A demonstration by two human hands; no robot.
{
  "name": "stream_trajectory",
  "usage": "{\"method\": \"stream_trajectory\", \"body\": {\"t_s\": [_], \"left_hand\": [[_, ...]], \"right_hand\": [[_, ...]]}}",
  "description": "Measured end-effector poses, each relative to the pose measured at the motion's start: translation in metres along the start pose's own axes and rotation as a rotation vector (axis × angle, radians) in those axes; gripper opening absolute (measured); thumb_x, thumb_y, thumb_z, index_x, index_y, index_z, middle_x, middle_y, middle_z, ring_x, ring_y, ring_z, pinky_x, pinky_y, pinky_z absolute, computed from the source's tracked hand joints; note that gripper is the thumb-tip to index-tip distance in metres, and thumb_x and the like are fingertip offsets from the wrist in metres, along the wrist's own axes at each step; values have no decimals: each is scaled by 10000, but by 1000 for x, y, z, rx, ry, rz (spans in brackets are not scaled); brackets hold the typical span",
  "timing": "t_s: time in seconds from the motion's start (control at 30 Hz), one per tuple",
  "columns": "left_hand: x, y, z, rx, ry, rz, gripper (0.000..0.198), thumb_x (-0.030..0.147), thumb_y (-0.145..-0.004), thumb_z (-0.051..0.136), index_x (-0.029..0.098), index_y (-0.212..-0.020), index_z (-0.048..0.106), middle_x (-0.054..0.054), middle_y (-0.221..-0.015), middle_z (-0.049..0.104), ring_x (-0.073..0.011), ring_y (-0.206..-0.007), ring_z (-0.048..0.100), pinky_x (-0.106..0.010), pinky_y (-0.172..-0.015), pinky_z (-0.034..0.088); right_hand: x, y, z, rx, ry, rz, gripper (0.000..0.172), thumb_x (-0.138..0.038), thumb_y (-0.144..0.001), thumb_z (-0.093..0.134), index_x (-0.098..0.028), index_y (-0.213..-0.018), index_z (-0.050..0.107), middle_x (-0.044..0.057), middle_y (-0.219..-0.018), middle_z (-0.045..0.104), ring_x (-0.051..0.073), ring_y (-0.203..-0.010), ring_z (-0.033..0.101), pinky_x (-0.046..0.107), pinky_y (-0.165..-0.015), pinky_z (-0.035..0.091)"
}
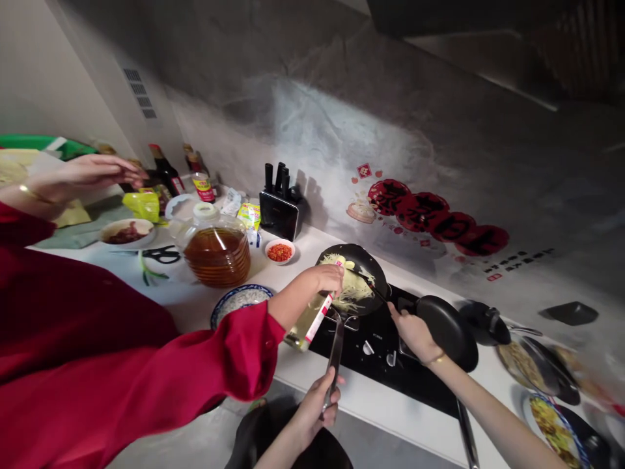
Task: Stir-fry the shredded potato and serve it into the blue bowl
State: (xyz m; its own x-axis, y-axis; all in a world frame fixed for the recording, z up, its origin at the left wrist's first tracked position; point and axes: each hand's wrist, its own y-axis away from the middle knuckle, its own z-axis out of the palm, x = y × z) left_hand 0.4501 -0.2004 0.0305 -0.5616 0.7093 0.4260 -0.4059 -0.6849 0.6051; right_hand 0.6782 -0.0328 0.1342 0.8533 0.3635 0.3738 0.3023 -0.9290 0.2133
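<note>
My left hand (319,404) is closed round the long metal handle (336,345) of a black frying pan (367,259) on the dark cooktop (378,355). Pale shredded food (354,286) lies in the pan. My right hand (415,332) grips a dark utensil (374,288) whose tip reaches into the food. From the left, a co-worker in a red sleeve (234,355) tilts a clear bottle (308,322) with a red-and-white label at the pan's edge. That person's hand (325,279) holds the bottle.
A second black pan (446,326) sits right of mine, with plates of cooked food (530,365) beyond. On the white counter stand an oil jar (217,251), knife block (279,208), chili bowl (279,251), scissors (163,254) and sauce bottles (201,179). The co-worker's other hand (92,172) hovers far left.
</note>
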Motion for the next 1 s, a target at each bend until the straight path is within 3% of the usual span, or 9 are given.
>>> {"method": "stream_trajectory", "body": {"t_s": [0.13,0.23,0.33,0.47,0.67,0.77,0.83,0.9,1.0], "left_hand": [[1,-1,-1,8,-5,-10,592,720,-659,580,189,-915,530,107,-543,380,-21,-352,235,-206,-391,132],[1,-2,-1,24,-8,-21,587,718,-660,583,190,-910,524,107,-543,385,-22,-345,246,-205,-387,119],[0,-1,-2,31,-19,-17,591,719,-655,588,191,-911,519,109,-534,381,-22,-338,246,-204,-379,115],[-2,-1,-6,29,-24,3,587,713,-671,579,187,-926,524,107,-539,379,-20,-340,242,-204,-372,126],[-2,-8,-2,42,-109,25,600,728,-712,505,185,-968,531,101,-559,373,-28,-350,247,-196,-373,164],[3,7,-5,138,-441,99,643,755,-746,375,177,-956,561,46,-588,491,-95,-416,446,-226,-421,325],[15,28,-5,244,-792,230,575,707,-755,420,182,-905,602,-24,-675,611,-173,-611,602,-268,-574,439],[41,49,3,365,-1045,343,450,617,-709,564,202,-870,639,-57,-772,684,-228,-777,649,-306,-727,465],[110,54,41,532,-1040,311,392,546,-628,683,238,-870,677,-41,-793,718,-279,-812,667,-357,-709,492]], "right_hand": [[63,10,-17,83,-319,49,389,-294,-923,362,-173,-1199,609,131,-948,708,220,-846,669,289,-751,479],[91,-13,-34,-75,-613,158,320,-305,-884,399,-162,-855,684,98,-806,702,190,-723,647,259,-653,459],[94,-32,-38,-266,-777,210,330,-356,-863,409,-166,-666,593,6,-509,558,100,-389,455,216,-416,330],[86,-30,-17,-384,-1109,269,270,-410,-840,442,-174,-776,558,-66,-468,448,42,-311,262,189,-344,173],[78,-8,21,-312,-1323,286,374,-492,-800,482,-160,-945,577,-79,-487,443,36,-324,250,192,-348,150],[71,2,29,-268,-1365,302,419,-549,-778,500,-161,-910,584,-85,-474,418,37,-332,262,195,-352,150],[67,9,33,-251,-1385,308,439,-575,-770,500,-162,-890,586,-91,-465,392,35,-335,260,195,-356,147],[65,14,36,-234,-1403,309,446,-582,-766,501,-162,-889,590,-96,-456,372,34,-334,254,193,-356,143],[64,20,40,-214,-1399,321,445,-555,-775,499,-159,-948,604,-96,-441,371,39,-329,261,191,-352,146]]}}
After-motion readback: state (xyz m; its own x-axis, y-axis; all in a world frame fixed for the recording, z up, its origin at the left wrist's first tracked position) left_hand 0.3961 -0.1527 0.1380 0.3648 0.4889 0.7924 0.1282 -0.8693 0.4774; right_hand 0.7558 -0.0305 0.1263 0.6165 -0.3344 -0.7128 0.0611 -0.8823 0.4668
